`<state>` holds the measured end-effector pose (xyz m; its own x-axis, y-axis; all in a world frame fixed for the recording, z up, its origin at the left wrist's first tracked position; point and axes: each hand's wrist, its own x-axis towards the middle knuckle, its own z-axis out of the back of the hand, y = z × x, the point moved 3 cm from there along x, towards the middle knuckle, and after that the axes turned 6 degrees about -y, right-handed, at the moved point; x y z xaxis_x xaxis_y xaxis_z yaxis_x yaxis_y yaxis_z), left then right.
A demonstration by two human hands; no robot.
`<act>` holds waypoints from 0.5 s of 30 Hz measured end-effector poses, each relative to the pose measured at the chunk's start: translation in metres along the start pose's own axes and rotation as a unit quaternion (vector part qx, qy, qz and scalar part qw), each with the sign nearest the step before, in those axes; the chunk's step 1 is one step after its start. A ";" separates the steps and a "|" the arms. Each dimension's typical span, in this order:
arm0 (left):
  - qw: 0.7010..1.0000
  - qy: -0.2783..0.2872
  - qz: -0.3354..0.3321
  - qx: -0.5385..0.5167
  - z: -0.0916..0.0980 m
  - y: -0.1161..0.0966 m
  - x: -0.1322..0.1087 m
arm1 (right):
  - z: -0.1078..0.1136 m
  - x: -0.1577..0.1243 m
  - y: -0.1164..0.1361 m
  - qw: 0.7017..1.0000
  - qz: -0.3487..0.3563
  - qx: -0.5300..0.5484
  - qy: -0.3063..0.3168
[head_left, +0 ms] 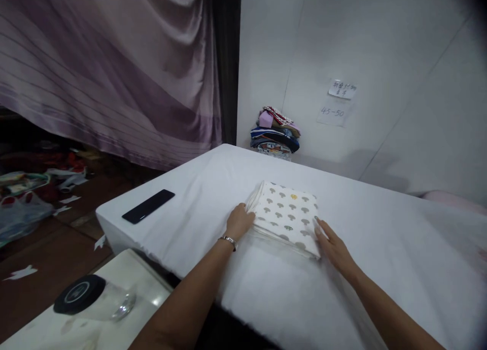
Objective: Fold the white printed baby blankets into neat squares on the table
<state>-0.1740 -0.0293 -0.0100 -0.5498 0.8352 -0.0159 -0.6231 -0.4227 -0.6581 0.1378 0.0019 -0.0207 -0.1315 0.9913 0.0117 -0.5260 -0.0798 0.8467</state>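
Observation:
A folded white cloth (283, 213) printed with grey mushrooms and one yellow one lies on the white-covered table (182, 223). At its left edge my left hand (240, 222), with a silver bracelet at the wrist, is closed on the folded layers; some of its fingertips are hidden. My right hand (337, 246) holds the opposite edge, fingers and thumb against the cloth's right side. The layers show loosely along the left and front edges.
A dark phone (148, 206) lies on the table's left part. A clear jar with a black lid (79, 294) lies on a lower white surface. Folded fabrics (274, 132) are stacked by the wall beyond the table. A purple curtain (152, 76) hangs at left; plastic bags and scraps litter the floor.

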 end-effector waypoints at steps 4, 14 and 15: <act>0.995 0.070 0.051 -0.052 0.002 -0.002 0.010 | 0.000 0.003 0.006 0.971 -0.174 0.166 0.008; 0.948 0.148 0.136 -0.247 0.013 -0.006 0.008 | -0.002 -0.033 -0.018 0.924 0.345 -0.167 0.009; 0.941 0.147 0.139 -0.271 0.013 -0.009 0.006 | -0.008 -0.039 -0.015 0.892 0.396 -0.216 0.000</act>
<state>-0.1791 -0.0250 0.0053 -0.4217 0.8144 -0.3988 -0.0594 -0.4636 -0.8840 0.1447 -0.0363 -0.0383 -0.6064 0.6054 0.5155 -0.5429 -0.7889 0.2879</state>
